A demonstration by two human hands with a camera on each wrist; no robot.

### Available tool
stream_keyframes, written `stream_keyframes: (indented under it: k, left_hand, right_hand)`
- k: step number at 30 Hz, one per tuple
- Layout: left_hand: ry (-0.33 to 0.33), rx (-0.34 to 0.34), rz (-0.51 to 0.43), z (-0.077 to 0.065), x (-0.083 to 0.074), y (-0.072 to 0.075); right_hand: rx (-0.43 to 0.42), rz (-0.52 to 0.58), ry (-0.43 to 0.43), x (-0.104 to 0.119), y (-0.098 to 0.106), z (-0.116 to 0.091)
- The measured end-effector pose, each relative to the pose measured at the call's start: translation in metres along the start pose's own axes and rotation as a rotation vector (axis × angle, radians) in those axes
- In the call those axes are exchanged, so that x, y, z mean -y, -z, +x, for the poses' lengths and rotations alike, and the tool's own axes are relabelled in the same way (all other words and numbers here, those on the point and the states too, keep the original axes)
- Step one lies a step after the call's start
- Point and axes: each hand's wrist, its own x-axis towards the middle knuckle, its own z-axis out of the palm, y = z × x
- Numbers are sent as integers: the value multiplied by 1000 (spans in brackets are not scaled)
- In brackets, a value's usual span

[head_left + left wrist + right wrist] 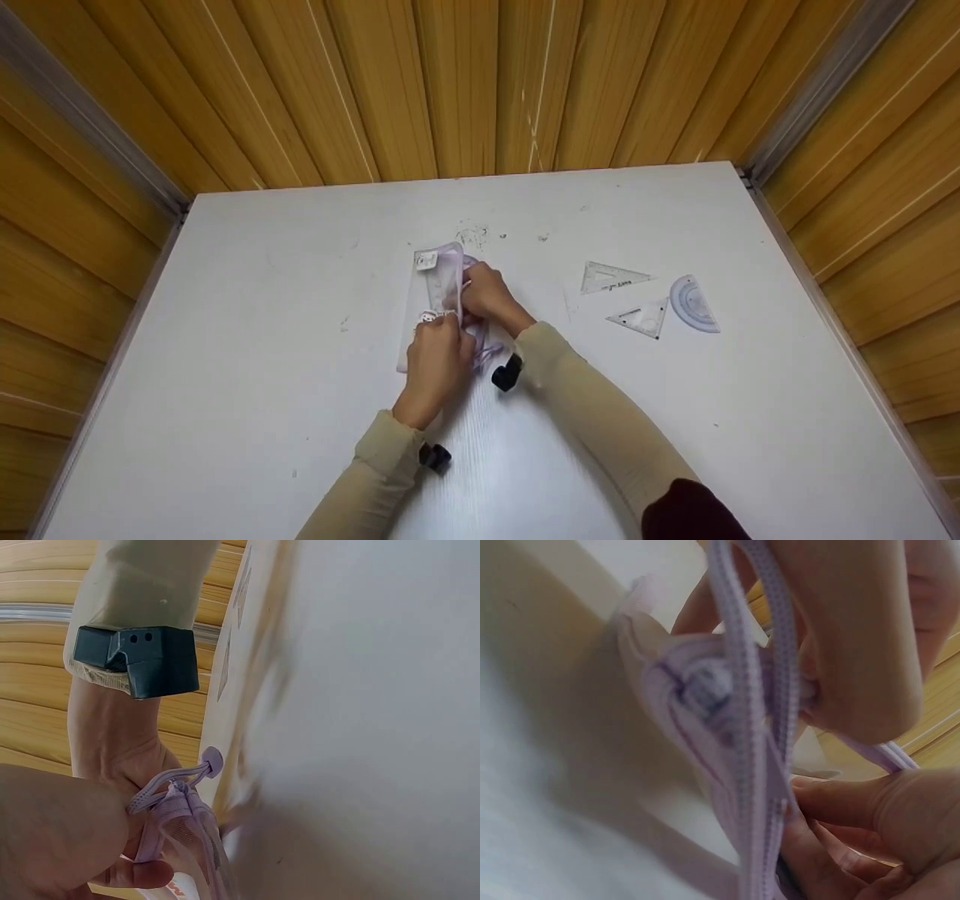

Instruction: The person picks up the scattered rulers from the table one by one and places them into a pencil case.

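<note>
A lavender-trimmed, see-through zip pencil pouch (452, 259) stands out from the table under both hands. My left hand (437, 358) grips its near part from above. Across from it, my right hand (487, 292) holds the opening's right edge, its fingertips partly hidden by the fabric. A clear ruler (436, 289) shows through the pouch's side, below a small white cartoon patch (426, 260). In the left wrist view, a lavender cord loop (161, 784) with a round end hangs at the pouch's end. Zipper tape (742, 690) crosses close before the right wrist camera.
On the white table (262, 315), to the right, lie two clear set squares (600, 279) and a bluish protractor (686, 304). Wood-patterned walls (450, 90) rise behind the table and at both sides. Black wrist cameras (507, 373) sit on both cuffs.
</note>
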Motion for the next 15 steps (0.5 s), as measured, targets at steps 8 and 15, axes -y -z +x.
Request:
stream_keyframes:
  k: [8,15]
  left_hand:
    - [13,7,21,0,-1,0]
    - [15,5,33,0,-2,0]
  right_hand:
    - [42,63,-22,0,0,0]
    - [55,60,-23,0,1,0]
